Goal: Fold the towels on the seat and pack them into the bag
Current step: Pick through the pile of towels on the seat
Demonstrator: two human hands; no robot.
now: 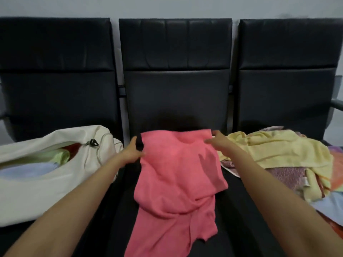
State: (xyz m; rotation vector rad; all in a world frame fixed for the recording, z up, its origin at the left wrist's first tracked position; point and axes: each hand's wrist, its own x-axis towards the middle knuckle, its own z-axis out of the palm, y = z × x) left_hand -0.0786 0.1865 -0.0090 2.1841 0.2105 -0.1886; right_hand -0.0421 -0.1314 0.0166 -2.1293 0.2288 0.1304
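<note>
Left hand (132,151): grips the upper left corner of the pink towel (176,173). The thumb is raised on the near face. The other fingers curl round the edge and are mostly hidden behind the cloth.

Right hand (217,140): pinches the upper right corner, fingers laid close together on top, thumb at the far edge.

Between the two sets of fingers the towel's top edge runs roughly level. Below the fingers the cloth drapes toward the camera over the middle seat (233,219), rumpled, with the lower part bunched in folds.

White bag (46,182): lies slumped on the seat just outboard of the left fingers, mouth open.
- Inside: a light green towel (59,154), and a pale blue towel (33,169) on the side farther from the fingers.
- A red item (74,146) sits deepest, mostly hidden.
- A dark cord toggle (93,142) sits at the mouth, between the contents and the left thumb.

Outboard of the right fingers is a loose, unfolded pile. A yellow towel (278,149) lies on top, right beside the fingertips. A mauve towel (285,175) lies under it, and a blue towel (326,204) is farthest from them
</note>
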